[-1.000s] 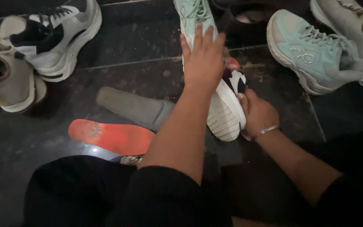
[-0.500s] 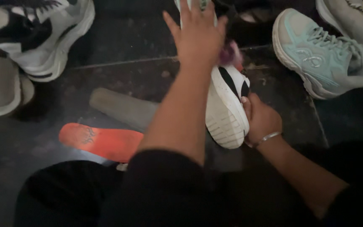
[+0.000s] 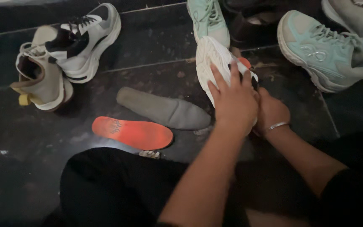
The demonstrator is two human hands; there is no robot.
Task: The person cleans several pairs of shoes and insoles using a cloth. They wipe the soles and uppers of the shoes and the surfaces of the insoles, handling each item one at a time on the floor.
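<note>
1. Since the earlier frames, the left hand (image 3: 234, 101) has drawn back from its far reach and now lies on the white sneaker with a ribbed white sole (image 3: 215, 63), which has rolled so that sole faces up and left.
2. Left fingers are spread and pressed flat over the shoe's side, grasping it from above.
3. Right hand (image 3: 272, 111), wearing a thin silver bangle (image 3: 276, 125), sits just beside the left, against the shoe's heel end; its fingers are hidden, so I cannot tell how they are closed.
4. That sneaker rests on the dark tiled floor (image 3: 148, 46), in front of the person's black-clad knee.
5. To its left lie a grey foam insole (image 3: 162, 108) and an orange insole (image 3: 133, 132), close together.
6. Mint-green sneakers (image 3: 324, 50) and a white-and-black sneaker (image 3: 87, 38) stand farther off.
</note>
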